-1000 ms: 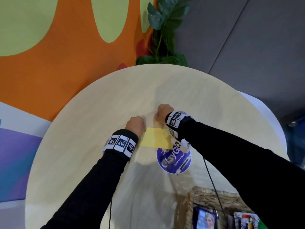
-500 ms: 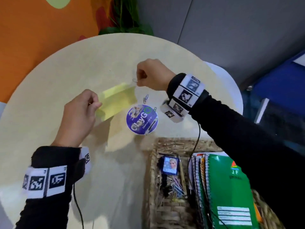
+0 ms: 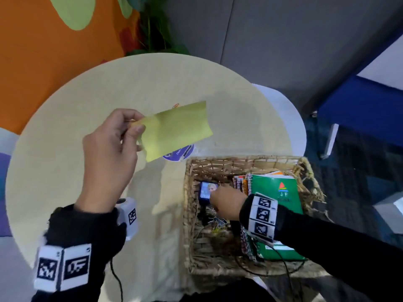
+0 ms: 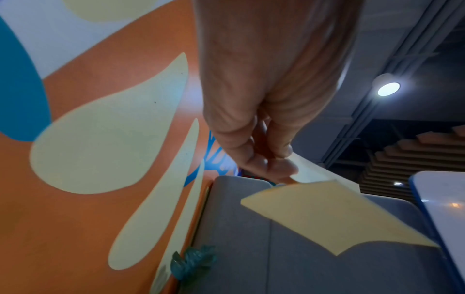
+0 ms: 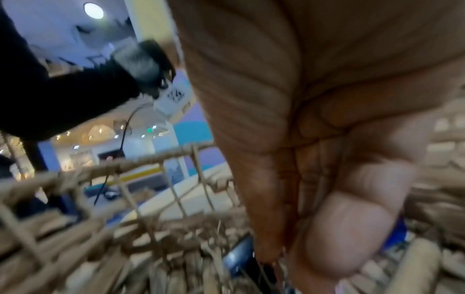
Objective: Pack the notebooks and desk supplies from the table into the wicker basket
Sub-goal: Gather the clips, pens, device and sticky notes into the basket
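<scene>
My left hand (image 3: 135,127) is raised over the round table (image 3: 87,94) and pinches one end of a yellow sheet of paper (image 3: 174,129) between thumb and fingers; the left wrist view shows the same pinch by the left hand (image 4: 289,175) on the sheet (image 4: 327,214). My right hand (image 3: 214,197) reaches down into the wicker basket (image 3: 189,171), beside a small blue picture case (image 3: 206,189). In the right wrist view the right hand (image 5: 281,256) has thumb and forefinger pressed together, seemingly on a thin paper clip, inside the basket (image 5: 125,165). A green notebook (image 3: 277,186) stands among other spiral notebooks.
A round purple sticker (image 3: 181,152) lies on the table partly under the yellow sheet. An orange paper clip (image 3: 175,105) lies farther back. Loose clips (image 3: 218,223) sit on the basket floor. A white surface (image 3: 283,118) adjoins the table on the right; a plant (image 3: 152,29) stands behind.
My right hand has let go of the yellow sheet's end and moved from above the table down into the basket. My left hand has lifted the sheet higher.
</scene>
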A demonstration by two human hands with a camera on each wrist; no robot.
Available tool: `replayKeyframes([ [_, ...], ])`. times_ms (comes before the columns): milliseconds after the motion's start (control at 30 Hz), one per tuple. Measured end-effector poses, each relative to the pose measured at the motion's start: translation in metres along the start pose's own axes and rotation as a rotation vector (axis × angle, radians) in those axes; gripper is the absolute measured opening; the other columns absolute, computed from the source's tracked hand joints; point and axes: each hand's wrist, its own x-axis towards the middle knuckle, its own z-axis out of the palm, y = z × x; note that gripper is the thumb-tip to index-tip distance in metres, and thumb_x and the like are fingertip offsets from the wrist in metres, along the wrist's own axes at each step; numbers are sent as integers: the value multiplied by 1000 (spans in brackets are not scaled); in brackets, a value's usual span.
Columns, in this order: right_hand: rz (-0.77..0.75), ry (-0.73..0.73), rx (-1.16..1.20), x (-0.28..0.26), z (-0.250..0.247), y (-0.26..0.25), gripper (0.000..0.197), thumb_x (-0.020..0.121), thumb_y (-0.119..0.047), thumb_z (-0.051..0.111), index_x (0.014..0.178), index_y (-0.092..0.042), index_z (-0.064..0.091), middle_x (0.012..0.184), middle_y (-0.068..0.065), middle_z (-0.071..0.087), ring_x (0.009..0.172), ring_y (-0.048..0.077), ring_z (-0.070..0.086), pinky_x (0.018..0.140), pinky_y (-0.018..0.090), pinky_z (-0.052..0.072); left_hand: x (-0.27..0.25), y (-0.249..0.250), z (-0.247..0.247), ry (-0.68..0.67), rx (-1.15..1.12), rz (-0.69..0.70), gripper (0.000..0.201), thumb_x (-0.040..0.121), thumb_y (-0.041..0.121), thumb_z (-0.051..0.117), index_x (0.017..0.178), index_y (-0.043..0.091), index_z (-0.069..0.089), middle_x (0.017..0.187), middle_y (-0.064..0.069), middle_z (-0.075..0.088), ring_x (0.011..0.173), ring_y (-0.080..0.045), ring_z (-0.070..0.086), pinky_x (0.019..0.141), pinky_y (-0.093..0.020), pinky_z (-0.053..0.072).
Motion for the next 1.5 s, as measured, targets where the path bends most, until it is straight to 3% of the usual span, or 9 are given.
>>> replayKeyframes([
  [167,5,-85,6,4,5,-5,34,87,-20,66,110,4,63,111,19,63,84,29,58,69,34,49,-16,15,37,-82,-74,56,19,94,11,53,95,27,63,77,16,66,65,-8,68,65,-35,60],
  [267,63,57,182,-17,-1,13,35,81,-30,70,102,-2,68,98,13,66,86,28,60,69,28,43,-26,19,64,-170,-48,96,13,94,11,53,96,16,65,76,2,68,64,-16,67,66,-31,54],
  [400,119,220,334,-55,1,37,24,79,-28,71,95,-9,70,97,9,72,82,22,61,66,23,42,-41,7,106,-334,32,106,15,95,12,51,101,12,65,59,16,52,47,2,47,48,-8,31],
  [567,184,291,482,-95,16,56,28,79,-29,72,102,-11,71,86,3,72,75,14,64,68,24,50,-46,-11,135,-422,187,87,19,98,16,46,107,10,61,78,-13,69,57,-18,50,57,-25,36],
  [733,238,292,602,-111,29,68,30,79,-30,74,101,-11,71,66,-9,68,45,-8,59,92,34,49,-44,-24,144,-408,317,42,19,98,15,42,109,9,57,78,-17,69,65,-22,54,63,-35,45],
  [833,249,312,622,-113,31,68,28,79,-31,74,99,-11,71,73,-3,74,50,-2,61,103,43,44,-44,-26,148,-382,392,31,20,98,12,42,111,9,56,80,-15,69,68,-23,58,59,-29,41],
  [967,264,350,597,-105,29,64,31,82,-34,69,103,-10,69,73,-2,67,52,-1,55,82,34,50,-44,-26,149,-382,456,9,19,96,8,44,107,8,59,87,-13,69,77,-25,64,59,-27,40],
  [1200,374,550,662,-53,4,65,41,86,-35,63,112,-5,62,112,11,66,95,29,65,85,45,55,-33,-19,148,-362,420,-17,15,88,2,52,89,1,66,113,-13,60,92,-31,63,77,-34,48],
  [1500,356,698,699,-12,-6,71,15,87,-11,52,86,-4,65,88,19,71,83,35,69,75,45,58,-32,-19,132,-344,480,-31,19,85,2,53,89,4,71,99,-11,70,97,-27,63,79,-33,49],
])
